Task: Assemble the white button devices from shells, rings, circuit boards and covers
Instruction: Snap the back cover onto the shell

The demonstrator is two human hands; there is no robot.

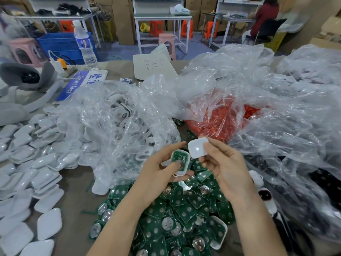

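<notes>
My left hand (162, 170) holds a white shell (180, 163) with a green circuit board seated in it; the thumb presses on the board. Beside it my right hand (221, 163) pinches a white cover (197, 147) between thumb and fingers, just right of and slightly above the shell. The two parts are close but apart. Under both hands lies a heap of green circuit boards (184, 209) with round metal battery clips.
White covers (27, 172) spread over the table's left side. A clear bag of white shells (114, 122) lies ahead left, a bag of red parts (217, 122) ahead right, more bags at right. A water bottle (84, 43) stands far left. A person sits at a far bench.
</notes>
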